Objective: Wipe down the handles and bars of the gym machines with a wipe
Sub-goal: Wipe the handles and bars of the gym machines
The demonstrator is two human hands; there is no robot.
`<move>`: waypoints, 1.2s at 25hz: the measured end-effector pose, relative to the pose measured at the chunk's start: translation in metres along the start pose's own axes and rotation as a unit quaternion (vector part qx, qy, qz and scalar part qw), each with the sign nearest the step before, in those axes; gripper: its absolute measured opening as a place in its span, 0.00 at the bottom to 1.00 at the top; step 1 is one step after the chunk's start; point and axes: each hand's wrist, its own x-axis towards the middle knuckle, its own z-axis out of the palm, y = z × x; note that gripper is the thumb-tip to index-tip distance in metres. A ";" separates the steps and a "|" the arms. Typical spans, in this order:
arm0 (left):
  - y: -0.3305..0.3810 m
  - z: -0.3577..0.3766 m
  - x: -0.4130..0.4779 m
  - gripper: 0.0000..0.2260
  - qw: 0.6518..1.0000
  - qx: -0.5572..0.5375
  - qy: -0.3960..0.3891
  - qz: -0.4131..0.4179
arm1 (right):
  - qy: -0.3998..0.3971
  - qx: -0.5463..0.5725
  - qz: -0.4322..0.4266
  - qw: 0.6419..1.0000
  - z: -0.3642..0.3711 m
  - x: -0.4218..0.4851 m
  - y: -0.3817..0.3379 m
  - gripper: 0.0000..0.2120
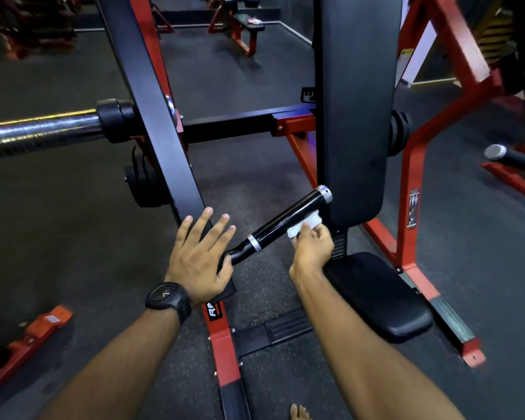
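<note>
My right grip (312,244) pinches the wipe (305,224), pressing it against the black handle (285,221) just above it. My left grip (199,256) is spread, fingers straight, over the beam (161,140) at the handle's lower end. The pad (358,101) stands beside my right grip.

right hand (313,244) pressing white wipe (304,223) on black handle (288,221), left hand (200,259) flat on black bar (161,128)

gym | red/blk machine frames (419,165), padded seat (379,295), barbell (37,131), rubber floor (73,222)
</note>
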 end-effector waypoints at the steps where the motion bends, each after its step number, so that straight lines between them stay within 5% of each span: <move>1: 0.000 -0.001 0.001 0.25 1.000 0.005 -0.001 -0.001 | -0.006 0.026 0.002 1.000 0.000 0.000 -0.003 0.11; 10: 0.002 -0.001 0.001 0.25 1.000 0.007 -0.004 -0.005 | 0.065 -0.121 -0.057 0.989 0.011 -0.019 -0.003 0.13; 13: 0.001 -0.002 0.000 0.24 1.000 0.003 0.008 -0.004 | 0.015 -0.184 -0.069 0.980 0.010 -0.030 0.007 0.16; 22: 0.000 0.001 0.001 0.25 1.000 0.013 0.011 -0.004 | -0.005 -0.110 -0.006 0.994 0.012 -0.041 0.024 0.11; 25: 0.000 0.002 -0.001 0.26 1.000 0.002 0.013 -0.003 | 0.001 -0.161 -0.068 0.985 0.005 -0.053 0.019 0.05; 28: -0.001 0.002 0.001 0.26 1.000 0.011 0.019 -0.004 | -0.129 -0.257 -0.284 0.915 -0.008 -0.068 0.007 0.06; 30: -0.001 0.003 -0.001 0.26 1.000 0.009 0.018 -0.007 | -0.266 -0.399 -0.408 0.777 -0.008 -0.058 -0.005 0.06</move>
